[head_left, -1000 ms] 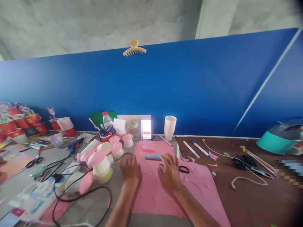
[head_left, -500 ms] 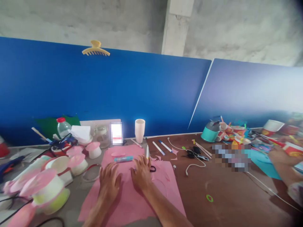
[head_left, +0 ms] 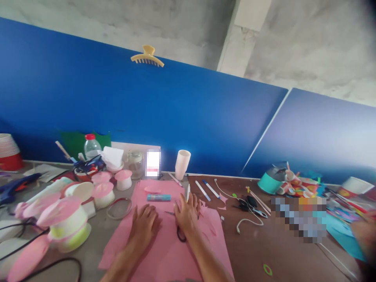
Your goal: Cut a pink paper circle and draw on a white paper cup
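My left hand (head_left: 145, 225) lies flat, fingers apart, on a large pink paper sheet (head_left: 164, 254). My right hand (head_left: 187, 213) rests beside it on the same sheet, covering a pair of scissors (head_left: 179, 234). Their metal tips stick out to the left under my thumb, and a black handle loop shows by my wrist. A blue glue stick (head_left: 158, 197) lies on the sheet just beyond my hands. A white pen (head_left: 188, 192) touches my right fingertips.
Pink-topped paper cups (head_left: 67, 223) and black cables crowd the left. A stack of white cups (head_left: 182, 163), a jar (head_left: 135, 163) and a bottle (head_left: 91, 147) stand against the blue partition (head_left: 205, 117). Markers (head_left: 205, 190) and a white cable (head_left: 249, 223) lie to the right. Another person's hand (head_left: 364, 235) is at the far right.
The view swung right, then partly back and tilted. The scissors, first lying right of my right hand, now sit under it, drawn towards me. My left hand stays flat on the paper.
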Tool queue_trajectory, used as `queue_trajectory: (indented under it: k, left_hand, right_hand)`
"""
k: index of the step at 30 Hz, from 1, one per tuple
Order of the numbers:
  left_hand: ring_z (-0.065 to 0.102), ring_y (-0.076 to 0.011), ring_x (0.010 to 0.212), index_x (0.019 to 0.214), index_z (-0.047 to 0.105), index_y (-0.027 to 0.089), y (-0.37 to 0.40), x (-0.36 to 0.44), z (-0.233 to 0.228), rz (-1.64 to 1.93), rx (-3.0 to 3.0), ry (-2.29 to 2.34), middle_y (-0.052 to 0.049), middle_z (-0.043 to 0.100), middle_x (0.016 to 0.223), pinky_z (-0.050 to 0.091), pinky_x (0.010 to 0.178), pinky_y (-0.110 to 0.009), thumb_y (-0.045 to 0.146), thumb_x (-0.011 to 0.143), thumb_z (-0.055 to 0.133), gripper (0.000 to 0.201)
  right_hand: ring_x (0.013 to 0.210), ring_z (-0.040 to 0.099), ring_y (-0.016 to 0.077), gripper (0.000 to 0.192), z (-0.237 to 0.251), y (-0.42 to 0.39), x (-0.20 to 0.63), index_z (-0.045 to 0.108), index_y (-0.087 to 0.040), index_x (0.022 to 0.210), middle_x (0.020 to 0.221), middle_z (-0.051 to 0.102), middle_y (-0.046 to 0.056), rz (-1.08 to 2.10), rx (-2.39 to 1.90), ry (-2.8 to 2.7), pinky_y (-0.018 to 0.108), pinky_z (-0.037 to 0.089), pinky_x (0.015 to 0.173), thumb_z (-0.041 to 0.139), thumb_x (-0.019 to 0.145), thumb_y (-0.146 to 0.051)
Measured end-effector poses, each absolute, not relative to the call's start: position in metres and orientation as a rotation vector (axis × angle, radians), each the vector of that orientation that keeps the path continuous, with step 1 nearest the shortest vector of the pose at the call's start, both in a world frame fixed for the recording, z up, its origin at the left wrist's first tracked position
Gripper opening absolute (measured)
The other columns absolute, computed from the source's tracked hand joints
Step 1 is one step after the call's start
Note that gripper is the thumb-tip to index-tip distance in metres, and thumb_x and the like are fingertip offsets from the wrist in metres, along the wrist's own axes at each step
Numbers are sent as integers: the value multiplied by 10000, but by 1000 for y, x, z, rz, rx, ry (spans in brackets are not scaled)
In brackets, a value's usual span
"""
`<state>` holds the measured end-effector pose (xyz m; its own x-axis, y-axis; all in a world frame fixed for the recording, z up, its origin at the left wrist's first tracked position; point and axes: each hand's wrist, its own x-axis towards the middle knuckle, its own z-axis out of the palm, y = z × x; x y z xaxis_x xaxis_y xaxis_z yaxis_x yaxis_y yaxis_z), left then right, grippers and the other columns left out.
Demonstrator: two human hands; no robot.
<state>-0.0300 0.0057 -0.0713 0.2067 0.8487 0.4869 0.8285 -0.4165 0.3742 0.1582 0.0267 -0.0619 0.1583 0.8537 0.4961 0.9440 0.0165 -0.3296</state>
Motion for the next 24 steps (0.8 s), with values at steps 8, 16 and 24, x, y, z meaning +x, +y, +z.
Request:
queue_trajectory:
  k: [8,16,24]
  left_hand:
    - [591,-312,1161,1032,698,246,-1,-32,-70,803,2459,1710,-108,694,1218,305,1113,-643,254,926,516,211]
    - [528,-316,1259,1118,674,205,-8,-29,-54,615,2475,1734,-127,643,1317,279,1138,-620,226,942,476,265]
    - [540,-279,1249,1094,671,224,-10,-27,-41,510,2394,1707,-104,650,1308,266,1159,-600,186,918,471,269]
  right_hand:
    - [1233,539,422,191,-66,31,171,778,-205,969,1114,728,194,-255,-1882,-1764,658,291,1075,664,882,-331]
    - [1131,589,322,240,-66,40,175,712,-170,1013,1162,682,175,-117,-1651,-1448,562,324,1095,553,834,-193]
    - [667,567,185,194,-50,43,180,636,-208,876,747,635,3,622,-1130,-833,331,479,684,696,747,-339]
